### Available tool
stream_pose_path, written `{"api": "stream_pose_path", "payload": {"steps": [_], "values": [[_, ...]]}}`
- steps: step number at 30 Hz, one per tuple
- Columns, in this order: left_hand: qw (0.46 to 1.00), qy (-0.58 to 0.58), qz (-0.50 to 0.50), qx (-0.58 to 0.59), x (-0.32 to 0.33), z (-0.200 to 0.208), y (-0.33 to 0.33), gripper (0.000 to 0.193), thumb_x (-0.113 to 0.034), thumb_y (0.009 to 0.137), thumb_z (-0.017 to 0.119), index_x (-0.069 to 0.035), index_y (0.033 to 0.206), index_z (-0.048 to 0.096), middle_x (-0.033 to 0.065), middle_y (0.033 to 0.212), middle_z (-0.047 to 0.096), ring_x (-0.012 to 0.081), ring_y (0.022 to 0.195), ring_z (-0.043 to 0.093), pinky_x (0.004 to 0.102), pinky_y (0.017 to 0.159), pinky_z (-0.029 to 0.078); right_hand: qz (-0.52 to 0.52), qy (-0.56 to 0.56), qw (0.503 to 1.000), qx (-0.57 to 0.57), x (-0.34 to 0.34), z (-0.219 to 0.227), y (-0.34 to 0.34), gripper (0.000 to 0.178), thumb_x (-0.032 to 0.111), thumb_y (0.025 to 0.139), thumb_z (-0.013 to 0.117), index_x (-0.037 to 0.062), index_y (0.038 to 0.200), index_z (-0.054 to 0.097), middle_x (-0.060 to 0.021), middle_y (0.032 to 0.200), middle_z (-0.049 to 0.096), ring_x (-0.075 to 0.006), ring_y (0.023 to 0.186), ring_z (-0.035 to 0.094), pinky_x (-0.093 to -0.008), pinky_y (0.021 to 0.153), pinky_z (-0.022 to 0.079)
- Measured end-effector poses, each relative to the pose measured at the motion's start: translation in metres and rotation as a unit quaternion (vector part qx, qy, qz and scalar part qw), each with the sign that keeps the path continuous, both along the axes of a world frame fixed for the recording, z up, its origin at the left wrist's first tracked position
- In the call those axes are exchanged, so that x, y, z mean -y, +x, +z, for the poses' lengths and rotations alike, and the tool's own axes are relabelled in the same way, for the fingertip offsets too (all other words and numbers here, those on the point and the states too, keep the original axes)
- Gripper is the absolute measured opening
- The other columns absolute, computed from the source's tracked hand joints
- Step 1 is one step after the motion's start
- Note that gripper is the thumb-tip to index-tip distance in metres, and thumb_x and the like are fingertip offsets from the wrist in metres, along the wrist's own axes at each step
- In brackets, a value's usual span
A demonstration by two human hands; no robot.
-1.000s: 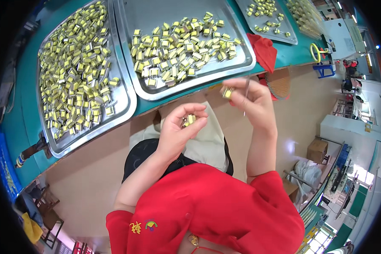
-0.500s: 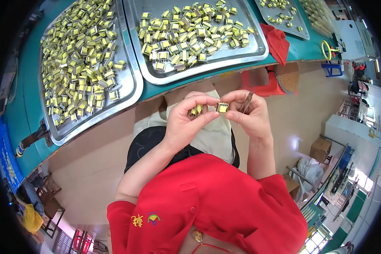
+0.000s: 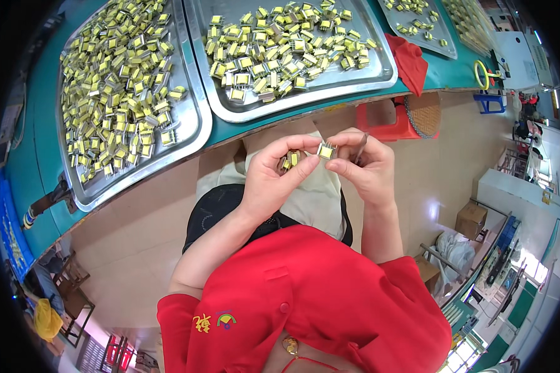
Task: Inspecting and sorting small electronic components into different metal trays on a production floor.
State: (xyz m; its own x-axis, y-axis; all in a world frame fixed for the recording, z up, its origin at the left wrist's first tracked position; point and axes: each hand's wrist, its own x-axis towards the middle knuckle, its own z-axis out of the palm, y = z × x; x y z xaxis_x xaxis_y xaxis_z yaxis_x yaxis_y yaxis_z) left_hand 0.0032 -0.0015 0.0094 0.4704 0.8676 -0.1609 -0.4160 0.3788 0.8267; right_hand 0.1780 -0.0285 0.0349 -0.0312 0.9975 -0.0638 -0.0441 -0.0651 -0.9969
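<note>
A small transformer (image 3: 326,151) with yellow tape and metal pins is pinched between the fingertips of both hands, in front of my body. My left hand (image 3: 277,163) is closed, with more yellow transformers (image 3: 289,161) tucked in its curled fingers. My right hand (image 3: 370,166) grips the transformer's other side with thumb and forefinger. A slim brownish tool (image 3: 361,149) also lies in the right hand, held by its curled fingers; its kind is hard to tell. The lower ends of the held things are partly hidden by the fingers.
Beyond my hands, a green worktable (image 3: 230,132) carries a metal tray (image 3: 196,133) heaped with transformers and a second tray (image 3: 379,78) holding many more. A red cloth (image 3: 407,65) lies at its right. Beneath the edge stands a red stool (image 3: 379,121).
The pinched transformer has risen slightly and tilted, its pins now pointing up. My right fingers have shifted a little, and the slim tool has turned and shows less.
</note>
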Motion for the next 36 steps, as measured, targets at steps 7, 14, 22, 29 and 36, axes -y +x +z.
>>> {"api": "stream_pose_path", "payload": {"steps": [7,14,22,29,36], "values": [[0.979,-0.155,-0.104,0.084,-0.006,-0.009,-0.004,0.026,-0.013,0.092,0.054,-0.002,0.115,0.055,0.0054,0.1,0.061,0.0025,0.068,0.046,0.0164,0.051,0.031,-0.015,0.129,0.972,0.197,-0.005,0.003,-0.011,0.036,-0.001,0.065,0.078,-0.0033,0.098,0.062,-0.0007,0.081,0.053,-0.0025,0.059,0.04,-0.0167,0.05,0.029],[0.952,-0.221,-0.121,0.173,-0.006,-0.01,-0.004,0.029,-0.02,0.095,0.048,0.001,0.114,0.054,0.0052,0.099,0.061,0.003,0.067,0.045,0.0168,0.05,0.03,-0.055,0.111,0.975,0.183,-0.005,0.004,-0.017,0.034,-0.003,0.064,0.077,-0.0021,0.095,0.063,0.0005,0.08,0.049,-0.001,0.054,0.035,-0.0166,0.047,0.025],[0.971,-0.167,-0.11,0.129,-0.002,-0.012,-0.003,0.029,-0.014,0.093,0.052,-0.001,0.118,0.054,0.0023,0.096,0.06,0.0032,0.067,0.044,0.0168,0.051,0.03,-0.031,0.115,0.968,0.221,-0.003,0.002,-0.013,0.03,-0.008,0.068,0.07,-0.0015,0.096,0.063,-0.0003,0.084,0.049,-0.0009,0.055,0.036,-0.0166,0.048,0.026],[0.977,-0.156,-0.111,0.091,-0.002,-0.009,-0.002,0.032,-0.01,0.091,0.054,-0.003,0.122,0.053,0.0012,0.098,0.06,0.002,0.068,0.043,0.0161,0.053,0.031,-0.032,0.041,0.99,0.128,0.0,0.0,-0.013,0.033,-0.01,0.071,0.068,-0.0012,0.101,0.058,0.0003,0.084,0.048,-0.0011,0.061,0.038,-0.0164,0.051,0.029],[0.994,-0.043,-0.092,0.049,-0.001,-0.008,0.0,0.034,-0.007,0.088,0.057,-0.004,0.122,0.055,0.0006,0.116,0.057,-0.0001,0.081,0.048,0.0135,0.061,0.036,-0.021,0.061,0.991,0.113,0.001,-0.006,-0.01,0.029,-0.012,0.071,0.067,-0.0009,0.097,0.058,0.0001,0.084,0.047,-0.0028,0.066,0.04,-0.0161,0.056,0.031]]}}
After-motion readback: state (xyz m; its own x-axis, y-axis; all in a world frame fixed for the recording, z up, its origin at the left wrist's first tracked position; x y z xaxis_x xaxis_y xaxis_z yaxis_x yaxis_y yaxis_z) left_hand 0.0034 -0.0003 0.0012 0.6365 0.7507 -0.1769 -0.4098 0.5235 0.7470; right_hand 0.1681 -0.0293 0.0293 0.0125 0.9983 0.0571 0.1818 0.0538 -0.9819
